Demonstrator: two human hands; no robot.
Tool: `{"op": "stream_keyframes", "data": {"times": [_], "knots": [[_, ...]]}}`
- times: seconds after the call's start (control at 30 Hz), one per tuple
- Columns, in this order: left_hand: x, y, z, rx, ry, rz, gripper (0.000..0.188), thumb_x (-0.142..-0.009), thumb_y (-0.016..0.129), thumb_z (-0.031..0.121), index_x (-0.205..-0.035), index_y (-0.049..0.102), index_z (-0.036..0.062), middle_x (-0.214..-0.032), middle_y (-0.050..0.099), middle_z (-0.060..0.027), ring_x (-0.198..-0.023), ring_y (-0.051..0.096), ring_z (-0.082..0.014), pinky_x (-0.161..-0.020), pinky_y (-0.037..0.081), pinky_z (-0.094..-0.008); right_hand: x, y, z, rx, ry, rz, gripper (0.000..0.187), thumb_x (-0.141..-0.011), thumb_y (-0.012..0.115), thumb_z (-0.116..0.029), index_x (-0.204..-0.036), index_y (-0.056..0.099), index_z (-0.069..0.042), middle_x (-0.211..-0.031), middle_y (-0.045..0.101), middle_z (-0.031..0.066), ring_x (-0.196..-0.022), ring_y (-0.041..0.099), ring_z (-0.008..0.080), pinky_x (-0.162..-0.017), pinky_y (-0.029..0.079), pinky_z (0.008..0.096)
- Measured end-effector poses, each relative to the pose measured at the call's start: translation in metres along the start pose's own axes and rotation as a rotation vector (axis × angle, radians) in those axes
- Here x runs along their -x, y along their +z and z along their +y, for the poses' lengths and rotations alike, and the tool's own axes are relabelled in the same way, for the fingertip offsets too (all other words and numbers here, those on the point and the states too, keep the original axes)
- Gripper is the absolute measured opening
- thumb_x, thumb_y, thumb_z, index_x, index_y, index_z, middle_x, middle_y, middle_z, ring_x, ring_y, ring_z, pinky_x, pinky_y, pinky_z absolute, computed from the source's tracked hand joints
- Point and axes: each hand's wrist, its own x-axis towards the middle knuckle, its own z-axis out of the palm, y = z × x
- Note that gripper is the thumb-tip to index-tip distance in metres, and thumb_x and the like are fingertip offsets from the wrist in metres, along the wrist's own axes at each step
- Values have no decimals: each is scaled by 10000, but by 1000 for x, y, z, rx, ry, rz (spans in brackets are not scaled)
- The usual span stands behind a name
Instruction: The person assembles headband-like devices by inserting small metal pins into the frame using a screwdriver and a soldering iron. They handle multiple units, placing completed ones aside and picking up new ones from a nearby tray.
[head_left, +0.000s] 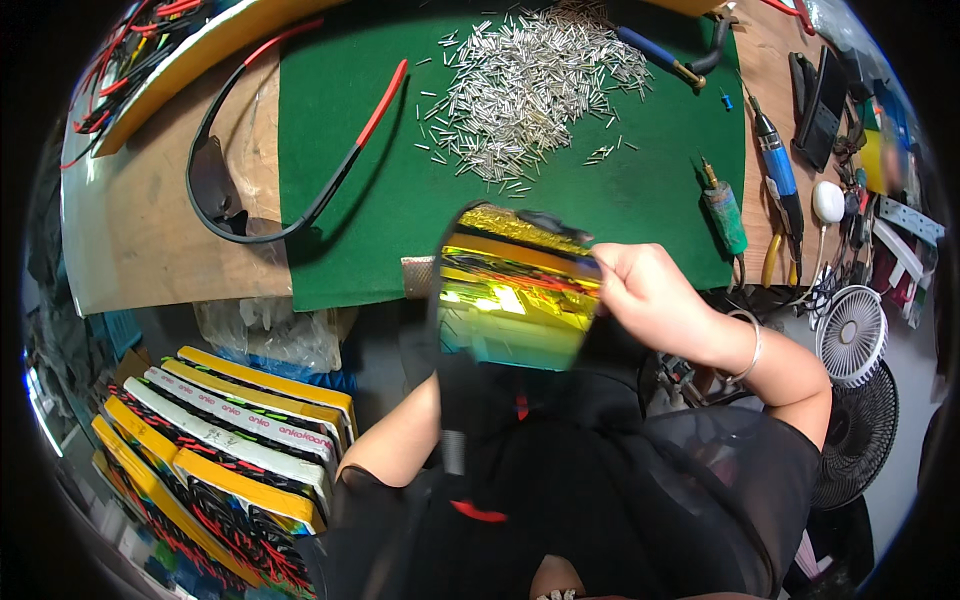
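A large, shiny yellow-green mirrored lens (530, 320) with a dark edge is held up close in front of my body, slightly blurred. My right hand (645, 290) is closed at its right edge, thumb and fingers pinching there. My left forearm (405, 430) rises from below toward the lens, and the hand itself is hidden behind it. Farther off on the green mat (370, 240) lies a pile of small silver metal pins (535, 95). Left of the pile, sunglasses (215, 190) with black frames and red temple tips rest on the mat's edge.
A blue-handled tool (650, 48), a green-handled tool (724, 215) and a blue electric screwdriver (778, 165) lie at the right. A white fan (851, 330) stands beside my right arm. Yellow and white trays (245, 395) of black and red parts stack at lower left.
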Motion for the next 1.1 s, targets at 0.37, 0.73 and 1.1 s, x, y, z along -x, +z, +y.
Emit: {"op": "stream_keyframes", "data": {"times": [0.37,0.73,1.1], "knots": [[8,12,22,-115,33,68,284,-948,376,214,-1072,507,-5,-826,587,-35,-543,445,-54,-517,373,-185,1,-1,8,592,-663,324,132,-717,606,-48,-808,520,-8,-672,491,79,-483,524,180,-400,412,263],[0,13,5,203,107,38,239,-938,376,142,-1083,497,-4,-896,606,-62,-553,465,-68,-497,378,-181,1,-4,-4,50,-16,-12,319,-880,483,-250,-708,561,8,-641,570,165,-602,556,338,-565,444,388],[20,37,23,21,90,1,255,-920,439,174,-1073,506,-18,-933,623,-114,-576,529,-62,-525,454,-194,32,-29,6,-118,-113,215,257,-826,584,-170,-989,447,-26,-645,468,48,-561,438,120,-516,361,258]]}}
